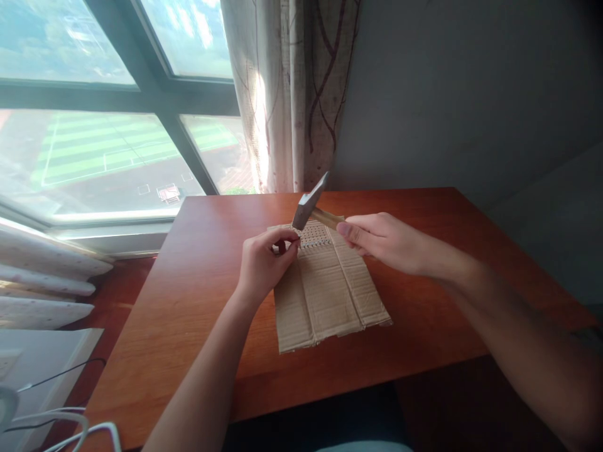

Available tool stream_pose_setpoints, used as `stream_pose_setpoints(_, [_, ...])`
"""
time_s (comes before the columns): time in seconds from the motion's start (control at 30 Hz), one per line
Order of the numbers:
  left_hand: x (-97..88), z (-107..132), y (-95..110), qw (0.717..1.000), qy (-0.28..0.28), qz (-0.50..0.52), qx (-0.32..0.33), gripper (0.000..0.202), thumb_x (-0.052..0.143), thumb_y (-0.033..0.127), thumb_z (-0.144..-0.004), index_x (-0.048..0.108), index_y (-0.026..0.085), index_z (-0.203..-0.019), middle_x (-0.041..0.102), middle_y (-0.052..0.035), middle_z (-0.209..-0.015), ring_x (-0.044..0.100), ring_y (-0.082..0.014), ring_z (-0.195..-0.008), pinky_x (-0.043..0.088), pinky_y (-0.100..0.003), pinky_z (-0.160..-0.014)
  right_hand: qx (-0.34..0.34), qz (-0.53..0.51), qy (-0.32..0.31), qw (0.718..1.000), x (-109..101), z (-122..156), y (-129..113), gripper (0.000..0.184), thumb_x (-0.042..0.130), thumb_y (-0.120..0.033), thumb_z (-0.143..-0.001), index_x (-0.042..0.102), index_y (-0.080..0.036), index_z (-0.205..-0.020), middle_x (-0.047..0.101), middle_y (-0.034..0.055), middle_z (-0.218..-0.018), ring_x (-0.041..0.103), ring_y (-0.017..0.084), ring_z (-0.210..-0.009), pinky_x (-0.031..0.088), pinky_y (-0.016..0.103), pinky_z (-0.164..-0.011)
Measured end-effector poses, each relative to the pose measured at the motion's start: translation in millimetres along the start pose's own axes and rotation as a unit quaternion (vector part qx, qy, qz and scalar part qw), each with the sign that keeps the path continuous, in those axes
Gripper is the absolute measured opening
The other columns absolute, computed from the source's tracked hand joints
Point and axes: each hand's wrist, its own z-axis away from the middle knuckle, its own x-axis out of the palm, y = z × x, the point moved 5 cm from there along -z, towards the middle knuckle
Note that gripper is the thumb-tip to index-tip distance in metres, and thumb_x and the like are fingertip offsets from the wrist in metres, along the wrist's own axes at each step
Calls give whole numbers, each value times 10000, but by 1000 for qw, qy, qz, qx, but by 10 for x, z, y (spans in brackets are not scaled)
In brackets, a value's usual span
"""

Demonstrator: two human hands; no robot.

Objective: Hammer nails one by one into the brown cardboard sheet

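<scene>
A flat sheet of corrugated cardboard (330,295) lies on the wooden table (198,276). Its far end is dotted with rows of small holes or nails (315,237). My right hand (384,242) is closed round the wooden handle of a small hammer (308,202), whose metal head is raised just above that dotted patch. My left hand (264,260) is pinched at the cardboard's far left corner, fingertips right under the hammer head. What the pinch holds is too small to make out.
A patterned curtain (292,94) hangs behind the table beside a large window (113,125). A grey wall stands at the right. White cables (61,430) and a white surface lie at the lower left, beyond the table's left edge.
</scene>
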Motion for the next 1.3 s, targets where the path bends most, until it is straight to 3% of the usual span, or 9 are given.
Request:
stream_pose_setpoints(0.17, [-2, 0, -7, 1000, -9, 0, -8, 76, 688, 215, -787, 751, 208, -829, 686, 26, -668, 576, -99, -559, 484, -209, -550, 44, 15, -21, 999, 61, 11, 25, 555, 402, -660, -971, 439, -207, -652, 469, -10, -623, 407, 126, -563, 294, 284, -529])
stream_pose_setpoints(0.37, [-5, 0, -17, 1000, -3, 4, -7, 53, 697, 223, -784, 741, 198, -797, 673, 26, -659, 558, -94, -555, 472, -209, -553, 20, -2, -1, 1000, 10, 38, -44, 554, 407, -665, -968, 426, -208, -657, 469, -10, -654, 418, 128, -603, 300, 289, -565])
stream_pose_setpoints(0.57, [32, 15, -57, 1000, -25, -10, -4, 99, 682, 197, -795, 764, 197, -852, 643, 40, -643, 532, -82, -556, 443, -203, -568, 90, 34, -51, 994, 72, 80, -17, 559, 360, -664, -985, 421, -202, -677, 450, -23, -647, 407, 120, -608, 289, 293, -585])
stream_pose_setpoints(0.97, [42, 16, -66, 998, -57, -12, -24, 96, 655, 187, -798, 734, 202, -852, 711, 35, -742, 544, -87, -574, 454, -210, -580, 99, 33, -51, 993, 115, 88, 16, 519, 380, -615, -999, 438, -200, -692, 468, -23, -658, 430, 123, -622, 291, 296, -596])
stream_pose_setpoints(1.13, [15, 19, -60, 997, -66, -35, -10, 198, 685, 209, -802, 712, 229, -997, 745, 11, -870, 581, -126, -670, 482, -251, -629, 105, 16, -32, 994, 55, 94, 31, 548, 382, -659, -980, 425, -201, -682, 467, -22, -673, 435, 119, -624, 294, 295, -588])
stream_pose_setpoints(1.3, [-9, 7, -43, 992, -71, -103, 17, 250, 743, 215, -766, 701, 261, -1009, 734, 4, -931, 606, -183, -808, 495, -305, -707, 94, 24, -35, 995, 86, 78, 40, 547, 368, -650, -989, 426, -202, -682, 459, -29, -654, 422, 115, -610, 288, 294, -584])
